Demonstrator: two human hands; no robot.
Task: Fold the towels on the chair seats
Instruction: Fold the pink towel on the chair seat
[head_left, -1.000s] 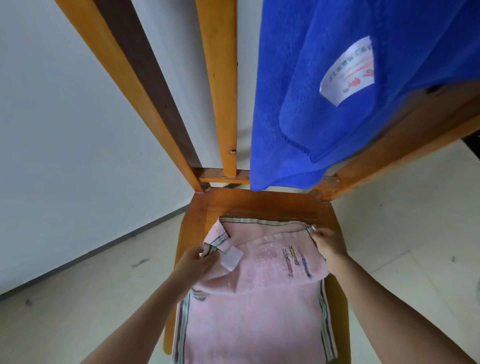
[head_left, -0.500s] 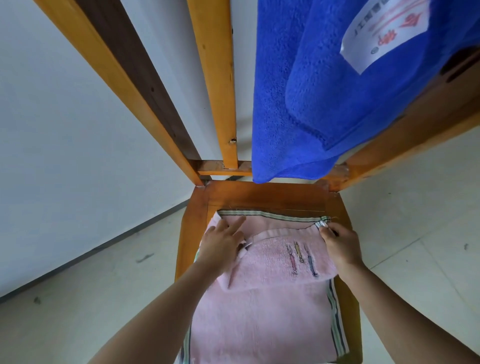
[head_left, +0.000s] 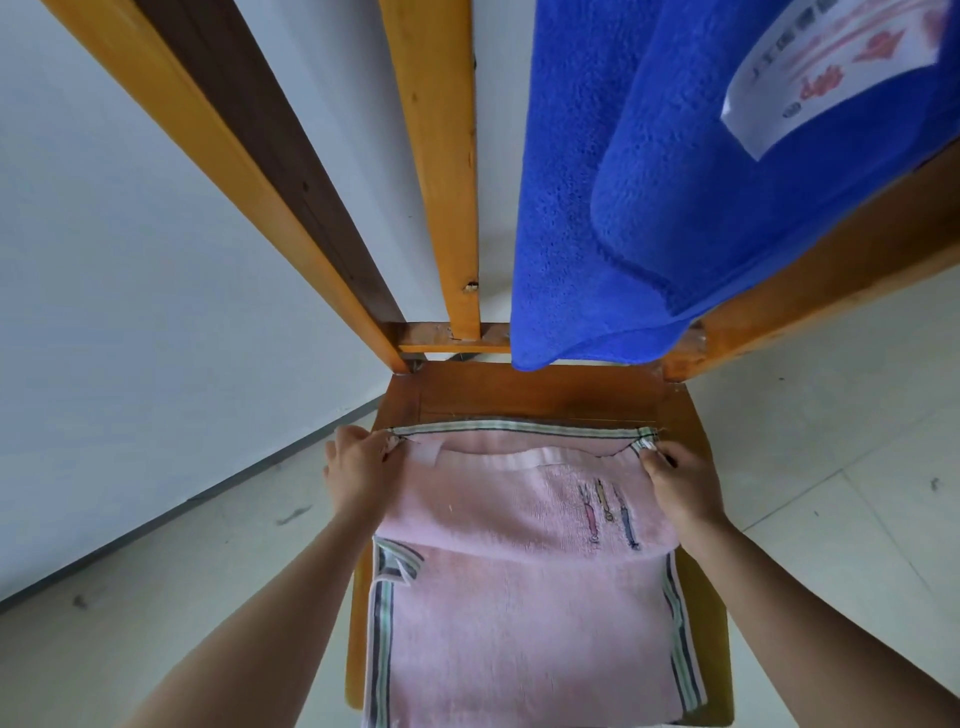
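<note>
White wall and pale tiled floor sit behind a wooden chair. My left hand and right hand each pinch a far corner of the pink towel, fingers curled on its striped hem near the back edge of the chair seat. The towel lies partly folded across the seat. It looks soft, light and limp, so I judge the corners the best hold. A blue towel drapes over the chair back.

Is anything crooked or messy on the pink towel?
Yes. On the pink towel, one striped corner on the left side is flipped over on itself, below the folded layer. The left hand and right hand pinch the far corners, away from it.
</note>
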